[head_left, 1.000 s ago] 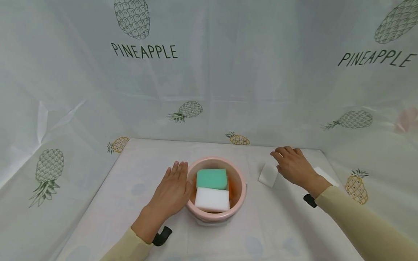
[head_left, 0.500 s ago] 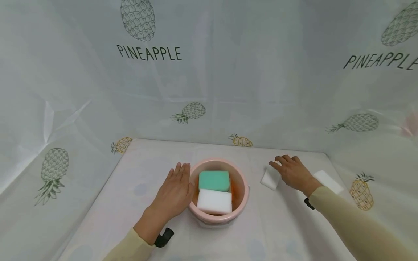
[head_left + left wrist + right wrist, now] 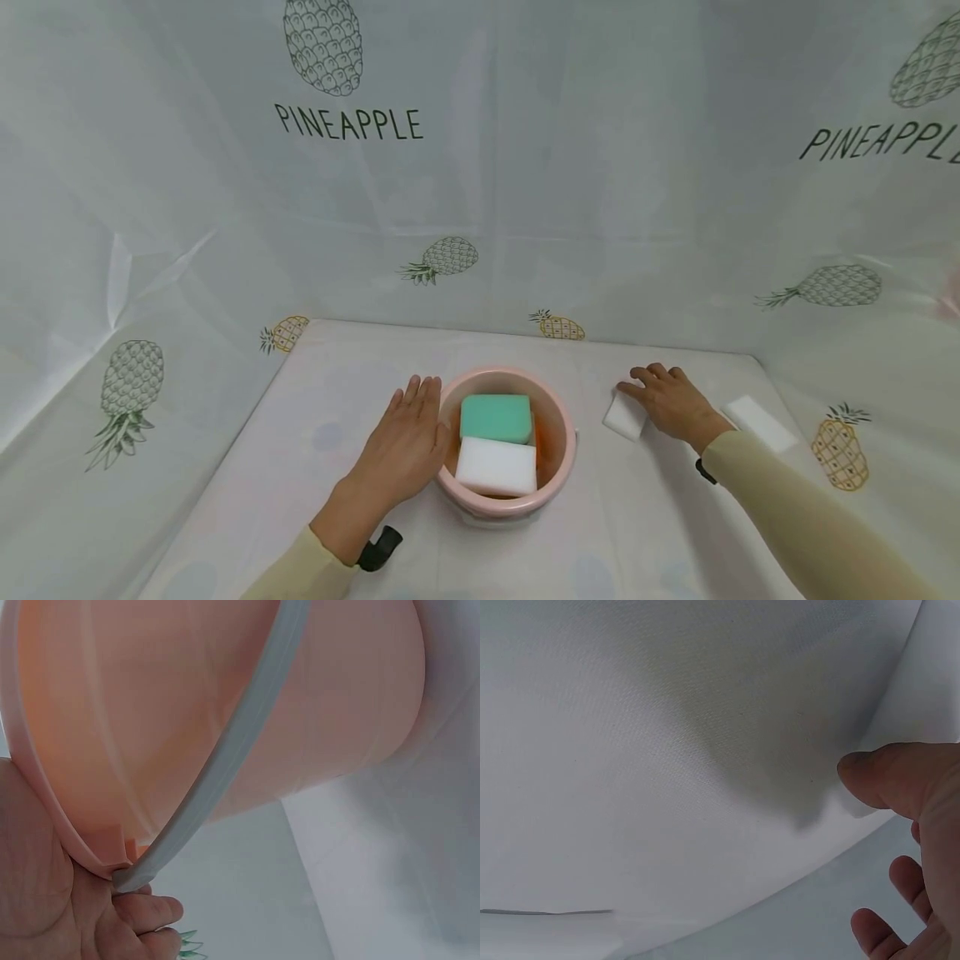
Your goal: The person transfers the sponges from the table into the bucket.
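Observation:
A pink bucket (image 3: 567,457) stands on the table, with a green sponge (image 3: 495,418) and a white sponge (image 3: 497,467) showing inside it. My left hand (image 3: 405,442) rests against the bucket's left rim, its fingers straight and side by side. From the left wrist, its palm touches the rim by the end of the grey handle (image 3: 217,765). Over on the right, my right hand (image 3: 671,404) hovers at a second white sponge (image 3: 624,417), partly covering it. The thumb (image 3: 885,774) and fingers are spread apart; whether the thumb touches that sponge I cannot tell.
Another white sponge (image 3: 759,422) lies on the right side of the table, beyond my right wrist. A pale cloth (image 3: 315,392) covers the tabletop. Behind and at the sides hang sheets printed with pineapples (image 3: 450,256).
My right hand has come down and closer to the white sponge beside the bucket. The left hand keeps its place at the rim. The head view has shifted slightly.

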Action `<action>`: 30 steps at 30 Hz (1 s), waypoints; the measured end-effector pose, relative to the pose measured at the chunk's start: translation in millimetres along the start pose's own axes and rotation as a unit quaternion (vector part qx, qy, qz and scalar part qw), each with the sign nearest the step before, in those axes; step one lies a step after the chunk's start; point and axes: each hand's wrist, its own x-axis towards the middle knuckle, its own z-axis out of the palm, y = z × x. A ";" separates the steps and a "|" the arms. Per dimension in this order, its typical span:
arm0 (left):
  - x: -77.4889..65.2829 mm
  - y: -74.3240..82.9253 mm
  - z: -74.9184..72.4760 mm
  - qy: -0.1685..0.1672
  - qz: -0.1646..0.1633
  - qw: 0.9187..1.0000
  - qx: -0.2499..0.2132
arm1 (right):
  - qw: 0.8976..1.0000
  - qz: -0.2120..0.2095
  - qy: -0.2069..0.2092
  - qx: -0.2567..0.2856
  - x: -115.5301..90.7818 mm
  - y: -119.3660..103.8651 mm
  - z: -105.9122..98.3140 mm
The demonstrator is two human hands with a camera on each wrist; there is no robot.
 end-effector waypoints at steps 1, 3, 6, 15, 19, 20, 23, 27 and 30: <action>0.1 0.4 -0.1 0.000 -0.001 1.000 -0.001 | 1.000 0.002 -0.002 0.002 -0.1 0.4 -0.6; 0.1 1.3 -0.6 0.000 -0.002 1.000 -0.001 | 1.000 0.007 0.000 0.010 -0.4 1.9 -1.7; -0.1 2.3 -1.1 0.002 -0.001 1.000 -0.003 | 0.999 0.024 0.001 0.030 -1.8 4.3 -3.8; -0.8 0.9 -1.3 0.004 0.005 1.000 -0.004 | 0.997 0.066 0.033 0.036 -6.4 11.3 -1.6; -0.5 0.2 -1.3 0.003 0.003 1.000 0.000 | 0.995 0.066 0.070 0.016 -7.5 14.5 -0.5; -0.4 0.1 -1.3 0.004 0.003 1.000 0.001 | 0.995 0.065 0.077 0.011 -7.6 15.1 -0.4; -0.4 0.0 -1.3 0.006 0.004 1.000 0.003 | 0.994 0.064 0.092 0.001 -7.8 16.3 -0.5; -0.6 0.3 -1.7 0.007 0.006 1.000 0.003 | 0.992 0.064 0.104 -0.005 -7.4 16.2 -1.3; -0.3 0.4 -1.7 0.005 0.007 1.000 0.004 | 0.991 0.063 0.114 -0.005 -7.0 15.7 -2.8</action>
